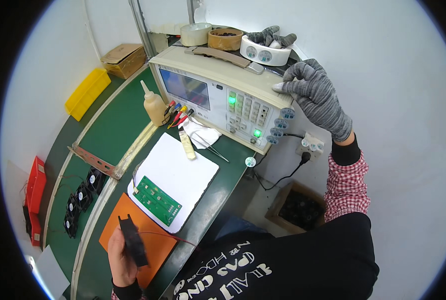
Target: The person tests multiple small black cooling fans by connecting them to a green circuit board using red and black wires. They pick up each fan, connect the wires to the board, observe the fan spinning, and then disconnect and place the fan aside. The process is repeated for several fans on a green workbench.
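Low in the picture, my bare left hand [118,257] grips a black cooling fan [133,242] on edge over an orange mat [114,227]. A thin red wire trails from the fan to the right. My right hand [317,97], in a grey knit glove, is up at the top right corner of a beige bench tester [218,70]. Its thumb and forefinger are pinched together, and anything between them is too small to make out. Round stickers [281,123] hang along the tester's right edge below that hand. A green circuit board [157,201] lies on a white pad [195,175].
Several black fans [83,196] stand on the green bench at left. Near the tester are a squeeze bottle [155,107], coloured test clips [180,115] and tweezers [215,150]. Tape rolls [266,52] sit behind it. Yellow [88,94] and red bins [35,185] line the far left.
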The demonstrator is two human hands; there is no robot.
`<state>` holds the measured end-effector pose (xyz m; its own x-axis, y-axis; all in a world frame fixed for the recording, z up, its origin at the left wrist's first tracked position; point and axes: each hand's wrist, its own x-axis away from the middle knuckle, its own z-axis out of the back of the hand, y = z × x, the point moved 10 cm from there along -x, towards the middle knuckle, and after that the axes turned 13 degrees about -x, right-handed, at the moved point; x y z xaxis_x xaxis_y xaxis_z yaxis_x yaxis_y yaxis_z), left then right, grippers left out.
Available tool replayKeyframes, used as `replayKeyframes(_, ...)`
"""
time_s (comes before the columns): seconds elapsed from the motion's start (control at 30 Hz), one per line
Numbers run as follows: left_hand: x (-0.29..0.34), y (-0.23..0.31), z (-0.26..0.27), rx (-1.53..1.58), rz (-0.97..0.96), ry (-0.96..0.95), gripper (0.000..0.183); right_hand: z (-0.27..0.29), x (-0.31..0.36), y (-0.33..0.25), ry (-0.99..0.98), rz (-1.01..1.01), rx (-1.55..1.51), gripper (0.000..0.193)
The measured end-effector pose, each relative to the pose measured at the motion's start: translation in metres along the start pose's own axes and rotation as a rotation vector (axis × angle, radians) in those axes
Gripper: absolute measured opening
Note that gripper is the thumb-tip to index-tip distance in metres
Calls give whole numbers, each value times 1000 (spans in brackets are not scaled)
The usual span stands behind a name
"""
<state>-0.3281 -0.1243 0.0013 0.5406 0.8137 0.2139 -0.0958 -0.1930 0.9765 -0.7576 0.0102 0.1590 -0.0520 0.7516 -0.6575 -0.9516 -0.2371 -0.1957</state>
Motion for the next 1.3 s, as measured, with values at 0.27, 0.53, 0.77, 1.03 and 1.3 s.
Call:
replayKeyframes(0.27, -11, -46, 1, 329, 177, 14, 37, 12, 12, 12, 50, 52, -239, 23)
replayKeyframes(0.53, -13, -32, -25, 243, 109, -130, 51, 12, 44, 15, 329, 18, -186, 21)
replayKeyframes(0.77, -8, -42, -30, 225, 75, -125, 48, -50, 25, -145, 431, 40, -554, 16)
replayKeyframes(1.03, -7, -49, -27, 260, 65, -172, 50, -228, 9, -231, -152, -8, -927, 18)
replayKeyframes(1.3, -11, -55, -20, 280, 32, -153, 49, -246, 10, -237, -204, -91, -949, 18)
